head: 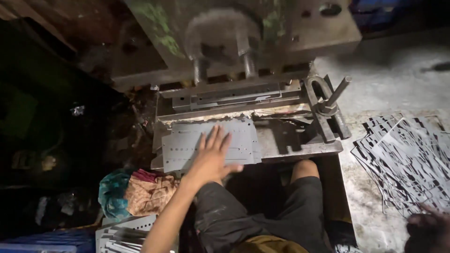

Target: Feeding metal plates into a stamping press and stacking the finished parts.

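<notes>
Here, near to far, each placed against the press bed (300,149):
Right hand (429,229): nearest the viewer, low and well right of the press bed, at the near edge of a fanned pile of cut-out sheets (405,164); dark and blurred, so I cannot tell how its fingers stand or whether they grip anything.
Knees and shorts (253,211): tucked just under the near edge of the press bed.
Cloth bundle (138,191): below and left of the press bed, beside the forearm.
Left hand (212,157): fingers (213,137) spread wide and flat, palm down, gripping nothing, only pressing.
Punched sheet (208,143): lies flat on the press bed's left part, under that hand, its far edge near the die (229,96).
Ram (225,37): above the far side of the press bed, blurred.
Risk: fingertips point toward the die gap; a slide forward could likely bring them under the ram.
Risk, second: the sheet's cut edges could slice an open palm pushed along them.
</notes>
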